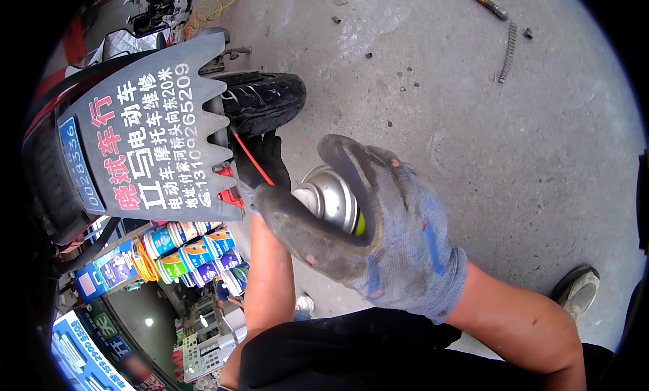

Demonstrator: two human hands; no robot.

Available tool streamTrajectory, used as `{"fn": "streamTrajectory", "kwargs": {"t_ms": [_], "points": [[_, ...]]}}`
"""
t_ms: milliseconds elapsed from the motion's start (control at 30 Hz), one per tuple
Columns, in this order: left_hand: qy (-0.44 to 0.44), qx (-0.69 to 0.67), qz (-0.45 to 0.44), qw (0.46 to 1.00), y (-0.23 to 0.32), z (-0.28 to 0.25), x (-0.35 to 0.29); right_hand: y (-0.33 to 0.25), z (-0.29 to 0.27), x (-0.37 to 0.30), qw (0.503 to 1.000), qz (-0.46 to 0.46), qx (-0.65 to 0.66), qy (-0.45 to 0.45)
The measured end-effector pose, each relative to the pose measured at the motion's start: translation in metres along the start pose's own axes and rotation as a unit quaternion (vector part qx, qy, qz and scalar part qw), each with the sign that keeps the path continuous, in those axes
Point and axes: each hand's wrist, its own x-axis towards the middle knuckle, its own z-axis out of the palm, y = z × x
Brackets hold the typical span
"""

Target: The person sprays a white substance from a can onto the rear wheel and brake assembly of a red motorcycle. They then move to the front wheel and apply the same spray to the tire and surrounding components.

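Note:
My right hand [399,235], in a worn grey-blue knit glove, is wrapped around a spray can [338,195] with a silver domed end and a bit of yellow-green body. A thin red straw [253,157] runs from near my index finger toward the rear tyre [267,101] of a two-wheeler. My left hand [269,162], in a dark glove, is beside that tyre, behind the straw. Its visible fingers are stretched out; the rest is covered by the mud flap and my right hand. The grey mud flap [213,86] has a torn, jagged edge.
A coil spring [508,53] and a yellow-handled tool [483,2] lie on the concrete floor [473,154] at the far right. Stacked tubs [196,252] stand at the lower left near a shop front. A yellow hose [220,2] curls at the top. My shoe [578,293] shows lower right.

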Motion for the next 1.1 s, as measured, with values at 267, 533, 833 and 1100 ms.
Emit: {"fn": "streamTrajectory", "kwargs": {"t_ms": [267, 533, 833, 1100], "points": [[0.025, -0.017, -0.052, 0.998, 0.016, 0.035, -0.016, 0.023, -0.004, -0.028, 0.999, 0.032, -0.015, -0.030], [-0.011, -0.001, -0.021, 1.000, 0.005, 0.020, -0.010, 0.025, 0.003, -0.024, 0.995, 0.064, -0.073, -0.034], [-0.013, -0.012, -0.048, 0.999, 0.007, 0.021, -0.009, 0.002, 0.020, -0.035, 0.997, -0.036, -0.067, -0.034], [-0.029, -0.046, -0.056, 0.997, -0.001, 0.015, -0.006, -0.001, 0.013, -0.026, 0.999, -0.011, -0.009, -0.049]]}}
